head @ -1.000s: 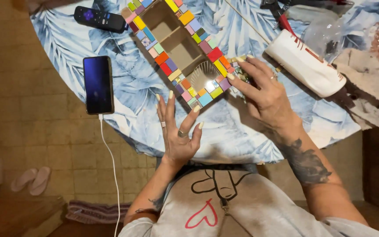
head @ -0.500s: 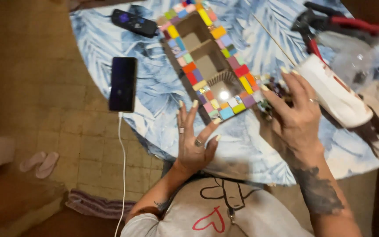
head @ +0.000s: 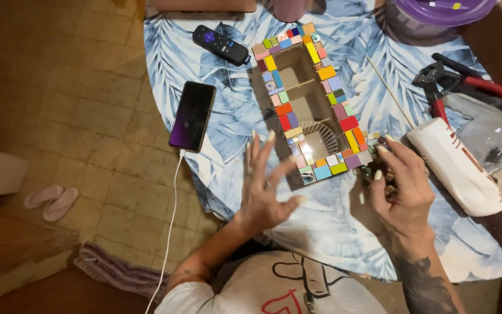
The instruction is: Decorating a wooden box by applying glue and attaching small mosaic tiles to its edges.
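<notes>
A rectangular wooden box frame (head: 309, 100), its rim covered in small coloured mosaic tiles, lies on a table with a blue leaf-print cloth (head: 332, 232). My left hand (head: 264, 189) hovers just in front of the frame's near end, fingers spread and holding nothing. My right hand (head: 398, 189) is at the frame's near right corner, fingers curled over a few small loose tile pieces (head: 373, 168). Whether it grips one is unclear.
A dark phone (head: 192, 115) on a white cable lies near the table's left edge, a black remote (head: 221, 45) beyond it. A white tube-shaped bottle (head: 458, 166), red-handled pliers (head: 460, 81), a thin wooden stick (head: 389, 93) and a purple-lidded tub (head: 437, 17) are to the right. Sandals (head: 45, 200) rest on the tiled floor.
The view has shifted so the table sits further right and lower. My left hand has lifted and spread its fingers; my right hand stays at the frame's near corner.
</notes>
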